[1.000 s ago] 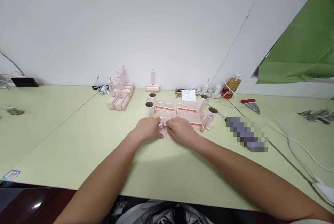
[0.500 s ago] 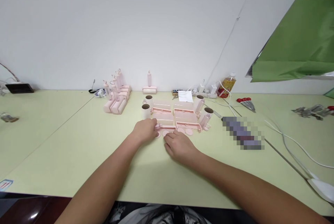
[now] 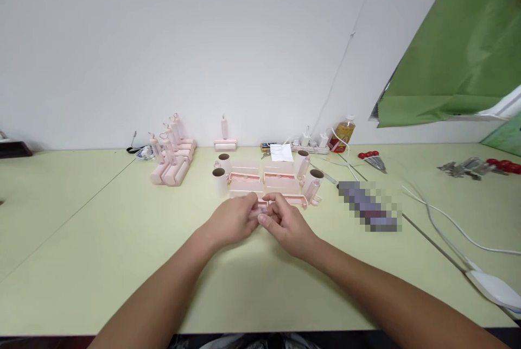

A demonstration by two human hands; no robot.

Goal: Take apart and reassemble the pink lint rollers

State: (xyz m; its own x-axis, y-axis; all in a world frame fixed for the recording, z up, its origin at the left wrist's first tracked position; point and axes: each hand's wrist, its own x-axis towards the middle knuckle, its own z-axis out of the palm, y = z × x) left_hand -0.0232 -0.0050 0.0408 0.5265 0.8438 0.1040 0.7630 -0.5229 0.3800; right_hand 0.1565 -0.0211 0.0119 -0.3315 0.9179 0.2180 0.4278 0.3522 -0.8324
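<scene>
My left hand [image 3: 236, 217] is closed round a clear pink lint-roller handle [image 3: 257, 211], held low over the table. Close against the handle's right end, my right hand [image 3: 287, 224] has its fingers curled; whatever they pinch is hidden. Just beyond both hands lie several open pink roller covers [image 3: 285, 178] in two rows. White paper rolls [image 3: 220, 182] with brown cores stand upright on either side of the covers. Another clear handle [image 3: 312, 190] leans against a roll on the right.
Finished pink lint rollers [image 3: 176, 171] stand grouped at the left, and a single one [image 3: 225, 144] is by the wall. A power strip [image 3: 313, 148], a drink bottle [image 3: 343, 133], red-handled tools [image 3: 372, 159] and white cables [image 3: 448, 219] occupy the right. A blurred-out object [image 3: 368, 207] lies there too.
Both hands have come together in front of the covers, the left bringing the handle toward the right. The right hand has lifted off the small pink discs. My view has shifted slightly.
</scene>
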